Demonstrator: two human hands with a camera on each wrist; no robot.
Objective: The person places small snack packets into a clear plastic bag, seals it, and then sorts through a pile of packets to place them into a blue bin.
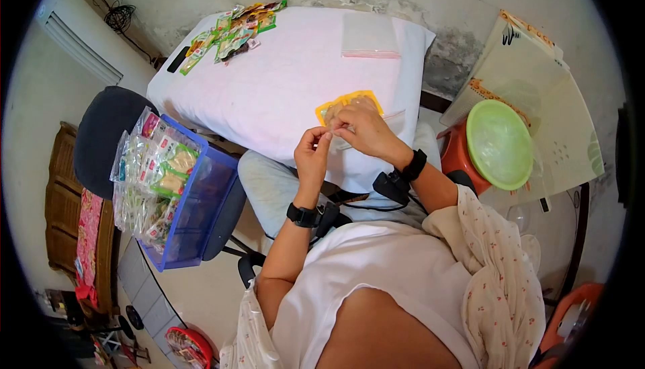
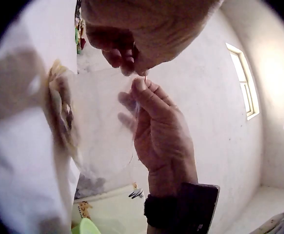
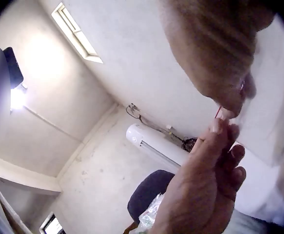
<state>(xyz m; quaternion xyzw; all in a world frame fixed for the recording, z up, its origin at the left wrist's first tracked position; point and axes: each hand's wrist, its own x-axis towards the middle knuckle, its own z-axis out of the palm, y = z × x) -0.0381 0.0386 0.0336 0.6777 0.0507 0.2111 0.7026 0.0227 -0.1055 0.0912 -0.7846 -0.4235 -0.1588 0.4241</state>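
Both hands meet at the near edge of the white-covered table. My left hand (image 1: 312, 157) pinches the edge of a clear plastic bag (image 2: 103, 124) between thumb and fingertips. Right beside it, my right hand (image 1: 366, 130) pinches the same edge, the fingertips of both hands nearly touching. A thin red line (image 3: 218, 112) shows at the pinched edge in the right wrist view. Just beyond the hands lies a yellow-edged food packet (image 1: 324, 111) with pale brown contents, partly hidden by the right hand. The clear bag overlaps it in the left wrist view.
A stack of clear bags (image 1: 369, 35) lies at the table's back right. Several colourful snack packets (image 1: 235, 33) and a black phone (image 1: 178, 59) lie back left. A blue crate (image 1: 191, 224) of bagged packets stands left, a green basin (image 1: 499, 144) right.
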